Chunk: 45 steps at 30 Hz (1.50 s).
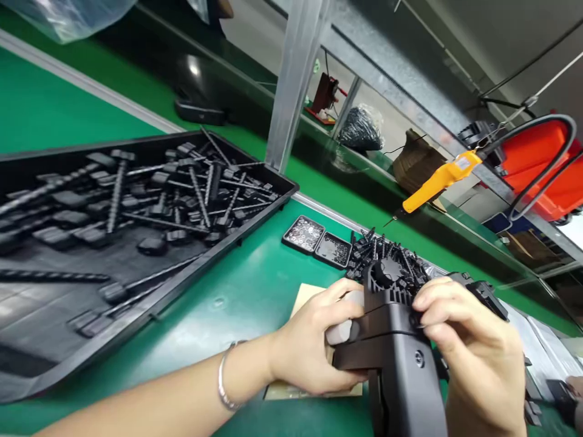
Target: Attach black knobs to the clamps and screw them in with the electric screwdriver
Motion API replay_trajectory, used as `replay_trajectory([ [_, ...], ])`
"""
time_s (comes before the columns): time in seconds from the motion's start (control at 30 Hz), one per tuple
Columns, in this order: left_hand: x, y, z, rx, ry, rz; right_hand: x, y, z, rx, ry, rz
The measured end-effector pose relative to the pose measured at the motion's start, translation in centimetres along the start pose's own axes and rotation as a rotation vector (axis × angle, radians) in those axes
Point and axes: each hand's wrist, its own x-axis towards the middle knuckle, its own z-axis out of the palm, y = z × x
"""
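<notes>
Several left fingers (337, 311) clamp a black housing (405, 388); the right fingers (449, 309) bunch together at its edge.

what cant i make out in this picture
In the head view:
Black plastic device: lower end cut off by the bottom edge.
Right hand: its own fingers hide whether it pinches anything small.
Large black plastic tray: left end cut off by the left edge.
Flat beige board: partly hidden by the left hand.
Slim yellow tool: print on its label too small.
</notes>
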Motion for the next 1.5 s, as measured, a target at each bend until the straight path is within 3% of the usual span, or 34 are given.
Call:
replay_trajectory([
  [0.1,-0.2,0.0,-0.1,-0.001,-0.038,-0.039,0.0,-0.6,0.2,0.011,-0.097,0.039],
  [0.3,-0.6,-0.2,-0.3,0.062,-0.094,-0.102,1.1,-0.3,0.5,0.114,-0.088,0.162],
  [0.4,-0.7,-0.1,-0.3,0.081,-0.115,-0.118,1.2,-0.4,0.2,-0.014,-0.107,0.007],
  [0.5,-0.8,0.0,-0.2,0.093,-0.131,-0.121,1.1,-0.9,-0.6,-0.145,-0.205,-0.209],
  [0.63,-0.8,-0.2,-0.1,0.088,-0.127,-0.117,1.0,-1.1,-1.7,-0.165,-0.320,-0.245],
  [0.7,-0.7,-0.3,-0.1,0.076,-0.116,-0.113,1.4,-0.2,-2.0,-0.125,-0.276,-0.267],
  [0.77,-0.6,-0.4,-0.1,0.044,-0.100,-0.084,2.5,1.8,-1.8,-0.149,-0.122,-0.254],
  [0.83,-0.5,-0.4,-0.1,0.004,-0.076,-0.046,4.3,4.9,-0.9,-0.299,-0.024,-0.125],
  [0.87,-0.5,-0.3,0.0,-0.016,-0.062,-0.033,5.4,6.7,0.0,-0.396,-0.038,-0.032],
  [0.97,-0.5,-0.3,0.2,-0.073,-0.040,-0.042,8.4,11.7,4.2,-0.520,-0.289,0.126],
  [1.07,-0.6,-0.4,0.4,-0.117,-0.028,-0.038,10.1,14.6,8.9,-0.581,-0.486,0.189],
  [1.13,-0.6,-0.5,0.5,-0.126,-0.017,-0.030,10.5,15.5,11.3,-0.620,-0.571,0.222],
  [1.23,-0.6,-0.4,0.4,-0.123,-0.015,-0.038,10.4,15.9,13.2,-0.651,-0.666,0.257],
  [1.37,-0.8,-0.2,0.4,-0.105,-0.012,-0.054,10.4,16.4,13.6,-0.650,-0.738,0.284],
  [1.5,-0.8,-0.2,0.4,-0.108,-0.014,-0.071,10.6,16.7,13.6,-0.626,-0.726,0.271],
])
